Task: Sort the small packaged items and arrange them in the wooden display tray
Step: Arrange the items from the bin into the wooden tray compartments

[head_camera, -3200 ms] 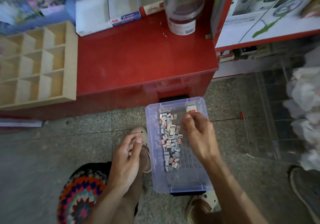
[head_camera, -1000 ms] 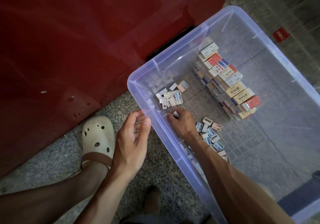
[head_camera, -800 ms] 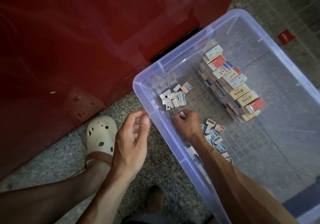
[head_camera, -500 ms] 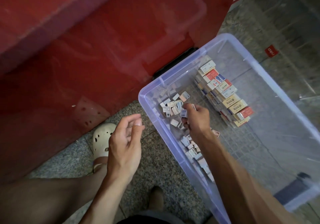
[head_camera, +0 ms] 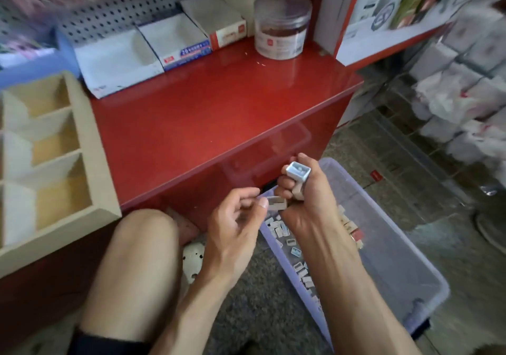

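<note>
While your right hand (head_camera: 306,190) curls round a small clutch of packaged items, a pale blue one (head_camera: 298,170) sticks out on top between thumb and forefinger, and your left hand (head_camera: 235,223) just beside it pinches a grey one (head_camera: 276,203) at its fingertips. Both hands are loaded and almost touching. Directly under the grip, the clear plastic bin (head_camera: 397,245) holds the loose items (head_camera: 290,242), strung along its near-left wall. From the grip, the wooden display tray (head_camera: 90,146) lies well off to the left and a little farther out, on the red counter (head_camera: 219,108), so your left hand is the nearer one. Its compartments run in a line away from you, open on top. Between grip and tray the counter surface is bare; watch the tray's raised right wall and your knee (head_camera: 145,234) below. Beyond sit white boxes (head_camera: 153,45) and a round jar (head_camera: 282,25).
</note>
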